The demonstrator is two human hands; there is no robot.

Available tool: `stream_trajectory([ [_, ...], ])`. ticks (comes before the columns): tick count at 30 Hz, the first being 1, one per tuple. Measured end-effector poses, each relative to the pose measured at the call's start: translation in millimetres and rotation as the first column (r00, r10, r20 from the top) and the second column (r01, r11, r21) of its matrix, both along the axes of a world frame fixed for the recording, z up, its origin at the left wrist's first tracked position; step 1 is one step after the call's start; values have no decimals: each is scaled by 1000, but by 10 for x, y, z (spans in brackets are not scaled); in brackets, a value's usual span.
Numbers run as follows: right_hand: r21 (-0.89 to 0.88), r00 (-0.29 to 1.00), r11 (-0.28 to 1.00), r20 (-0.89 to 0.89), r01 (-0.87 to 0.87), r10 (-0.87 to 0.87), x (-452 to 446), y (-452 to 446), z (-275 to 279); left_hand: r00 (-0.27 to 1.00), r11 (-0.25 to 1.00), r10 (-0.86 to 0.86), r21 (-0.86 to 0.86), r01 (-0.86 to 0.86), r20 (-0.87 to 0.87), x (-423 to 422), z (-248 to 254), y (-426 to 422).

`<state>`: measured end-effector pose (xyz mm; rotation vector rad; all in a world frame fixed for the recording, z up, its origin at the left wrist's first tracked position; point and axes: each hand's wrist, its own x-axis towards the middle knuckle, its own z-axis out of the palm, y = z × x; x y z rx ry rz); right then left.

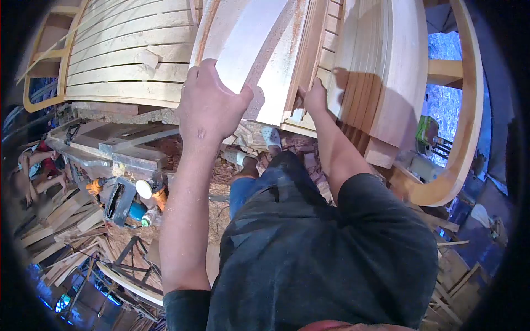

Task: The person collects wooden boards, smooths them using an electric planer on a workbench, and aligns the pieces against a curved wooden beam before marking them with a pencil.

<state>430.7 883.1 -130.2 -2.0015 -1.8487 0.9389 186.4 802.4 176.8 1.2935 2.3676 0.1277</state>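
Observation:
A wide pale wooden board (259, 49) with rough brown bark-like streaks lies lengthwise in front of me, its near end toward my body. My left hand (212, 99) grips its near left corner, fingers over the left side and thumb apart on the near end. At the board's right side my right hand (316, 100) is closed, with the fingertips against the edge and partly hidden. Narrow wooden strips (312, 49) run along that same edge. Under the board is a slatted wooden panel (127, 55).
Stacked long planks (381, 71) stand right of my right hand. Curved wooden frames (469, 110) are at the far right. Offcuts (66, 215), orange power tools (159, 197) and a low wooden bench (116, 138) lie to the left. Another person (38, 168) sits at the far left.

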Motion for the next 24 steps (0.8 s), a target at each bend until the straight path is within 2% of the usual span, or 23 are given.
stream_trajectory([
  [1, -15, 996, 1000, -83, 24, -25, 35, -7, -148, 1000, 1000, -6, -10, 6, -2, -1, -1, 0],
  [3, -30, 992, 999, -119, 30, -34, 41, -20, -62, 1000, 1000, -10, 20, 10, -20, 2, -20, -18],
  [6, -60, 976, 997, 213, 55, -41, -58, -28, 228, 1000, 1000, -6, 25, 7, -27, 16, -4, -15],
  [9, -53, 951, 997, 306, 50, -32, -64, -46, 405, 999, 995, -11, 103, 14, -31, 2, -46, -30],
  [12, -86, 947, 996, 319, -15, 41, -45, -23, 399, 1000, 989, -15, 145, 17, -14, 0, -67, -35],
  [16, 34, 983, 998, 173, 49, -54, 15, -159, 339, 1000, 1000, -1, 21, 1, 18, 16, 43, -11],
  [18, 48, 991, 991, 47, 124, -126, 142, -363, 279, 1000, 999, -9, 34, 8, 8, -5, 10, -21],
  [19, 130, 988, 979, -29, 155, -153, 210, -506, 185, 1000, 999, -14, 42, 14, 4, -8, -11, -26],
  [22, 47, 973, 983, -162, 177, -167, 380, -707, 214, 1000, 992, -4, 129, 3, 2, -4, -37, -36],
  [23, 212, 998, 976, -46, 54, -45, 521, -701, -120, 1000, 996, 1, 92, -2, 8, -9, -33, -27],
  [24, 253, 1000, 968, 8, -11, 9, 500, -671, -59, 1000, 999, 1, 54, -1, 14, -14, -27, -16],
])
